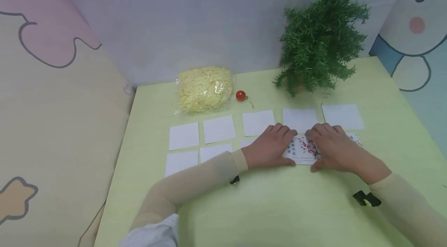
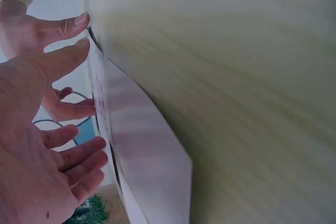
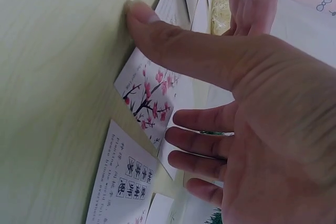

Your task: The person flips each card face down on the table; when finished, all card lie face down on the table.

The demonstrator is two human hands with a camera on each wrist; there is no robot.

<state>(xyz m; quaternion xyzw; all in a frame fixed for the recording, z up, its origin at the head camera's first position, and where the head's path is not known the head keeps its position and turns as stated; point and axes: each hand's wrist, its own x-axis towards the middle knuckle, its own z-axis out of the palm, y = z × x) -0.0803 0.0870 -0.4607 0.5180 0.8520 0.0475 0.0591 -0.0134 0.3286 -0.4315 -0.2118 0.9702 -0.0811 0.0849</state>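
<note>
A printed card [image 1: 303, 149] with pink blossoms and dark characters lies on the table between the two hands. My left hand [image 1: 270, 146] is at the card's left end, thumb by the near edge and fingers toward the far edge. At its right end, my right hand [image 1: 333, 149] spans the card the same way. In the right wrist view, the right thumb [image 3: 152, 32] crosses over the blossom card [image 3: 149, 95], and the fingers extend loosely. A second printed card [image 3: 123, 174] lies beside it, partly hidden by the right hand in the head view.
White cards [image 1: 219, 129] lie in two rows, some hidden by the left arm. Behind them are a clear bag of yellow shredded filler [image 1: 206, 88], a small red bauble [image 1: 240, 95] and an artificial green tree [image 1: 319, 41]. A wall [image 1: 195, 18] borders the table's back.
</note>
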